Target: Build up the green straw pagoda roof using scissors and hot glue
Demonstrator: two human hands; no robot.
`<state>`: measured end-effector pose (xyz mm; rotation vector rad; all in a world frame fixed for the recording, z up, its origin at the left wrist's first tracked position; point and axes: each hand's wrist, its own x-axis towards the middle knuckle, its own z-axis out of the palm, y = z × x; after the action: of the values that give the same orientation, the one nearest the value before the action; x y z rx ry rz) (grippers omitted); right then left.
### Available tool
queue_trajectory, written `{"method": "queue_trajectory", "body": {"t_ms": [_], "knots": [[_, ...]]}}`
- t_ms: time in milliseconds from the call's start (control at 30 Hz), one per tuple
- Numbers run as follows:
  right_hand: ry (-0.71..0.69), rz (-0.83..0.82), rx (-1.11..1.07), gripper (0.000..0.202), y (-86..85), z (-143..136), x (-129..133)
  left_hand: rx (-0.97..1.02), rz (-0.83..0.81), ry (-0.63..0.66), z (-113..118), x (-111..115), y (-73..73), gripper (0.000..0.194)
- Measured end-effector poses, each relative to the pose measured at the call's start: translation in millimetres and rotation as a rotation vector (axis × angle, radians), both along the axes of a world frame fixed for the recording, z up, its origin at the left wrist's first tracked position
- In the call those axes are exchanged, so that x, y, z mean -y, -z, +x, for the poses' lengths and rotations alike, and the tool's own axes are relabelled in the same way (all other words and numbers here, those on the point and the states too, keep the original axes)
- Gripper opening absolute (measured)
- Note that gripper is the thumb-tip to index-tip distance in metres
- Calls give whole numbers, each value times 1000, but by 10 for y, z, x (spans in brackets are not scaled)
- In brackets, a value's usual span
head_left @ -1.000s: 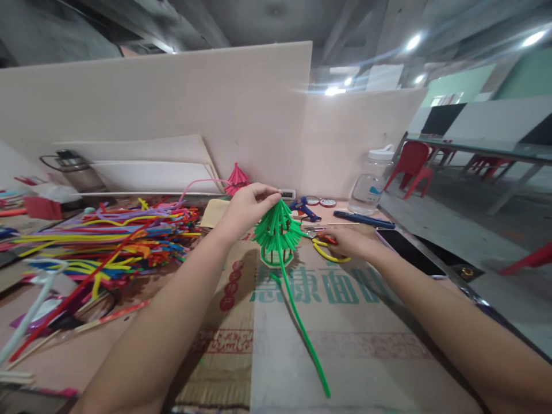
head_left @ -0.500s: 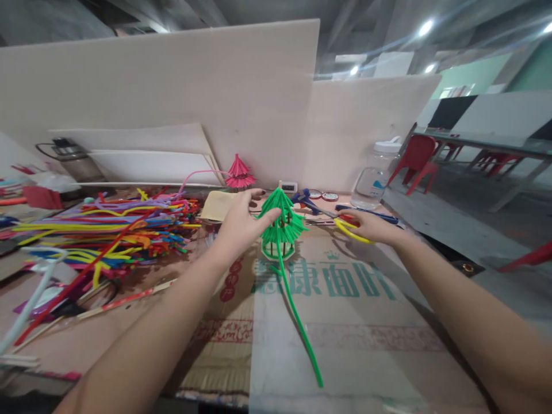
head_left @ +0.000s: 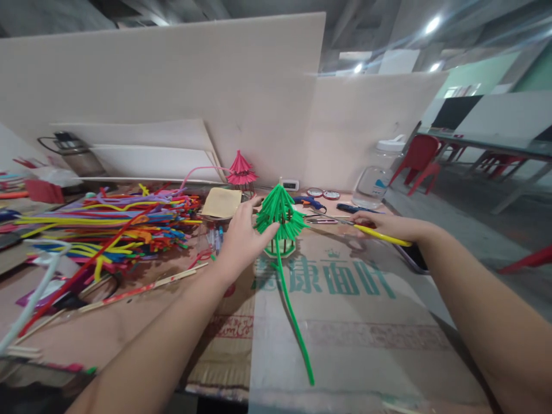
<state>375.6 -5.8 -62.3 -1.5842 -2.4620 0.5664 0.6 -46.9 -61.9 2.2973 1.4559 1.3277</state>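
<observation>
A small green model pavilion (head_left: 280,215) with a two-tier roof of fuzzy pipe cleaners stands upright on the work surface. My left hand (head_left: 248,233) holds its left side, thumb across the lower roof and fingertips partly hidden behind. From the pavilion's front a long green pipe cleaner (head_left: 294,322) trails toward me. To the right, my right hand (head_left: 375,224) is closed on scissors with yellow handles (head_left: 382,234). Their blades point left toward the roof's right edge; I cannot tell whether the tips touch it.
A heap of colourful pipe cleaners (head_left: 116,224) lies to the left. Behind stand a pink model pavilion (head_left: 241,169), a yellow pad (head_left: 222,203) and a blue glue gun (head_left: 311,202). A clear water jug (head_left: 374,178) is at the back right, a phone (head_left: 414,259) near my right wrist.
The scissors have turned in my right hand, which has shifted slightly right, uncovering the phone. My left hand stays at the green pavilion. The camera view has moved a little.
</observation>
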Motion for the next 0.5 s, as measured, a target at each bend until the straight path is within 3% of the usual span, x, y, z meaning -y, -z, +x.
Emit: {"method": "queue_trajectory", "body": {"t_ms": [200, 300, 400, 500], "knots": [[-17, -40, 41, 42, 101, -399, 75, 13, -1, 37, -35, 19, -9, 58], [15, -26, 40, 36, 56, -501, 38, -16, 16, 36, -63, 22, -6, 57], [96, 38, 27, 22, -74, -568, -182, -46, 9, 27, -95, 10, -9, 57], [240, 135, -13, 34, -129, -717, -580, -57, -9, 26, -124, -14, -11, 55]]}}
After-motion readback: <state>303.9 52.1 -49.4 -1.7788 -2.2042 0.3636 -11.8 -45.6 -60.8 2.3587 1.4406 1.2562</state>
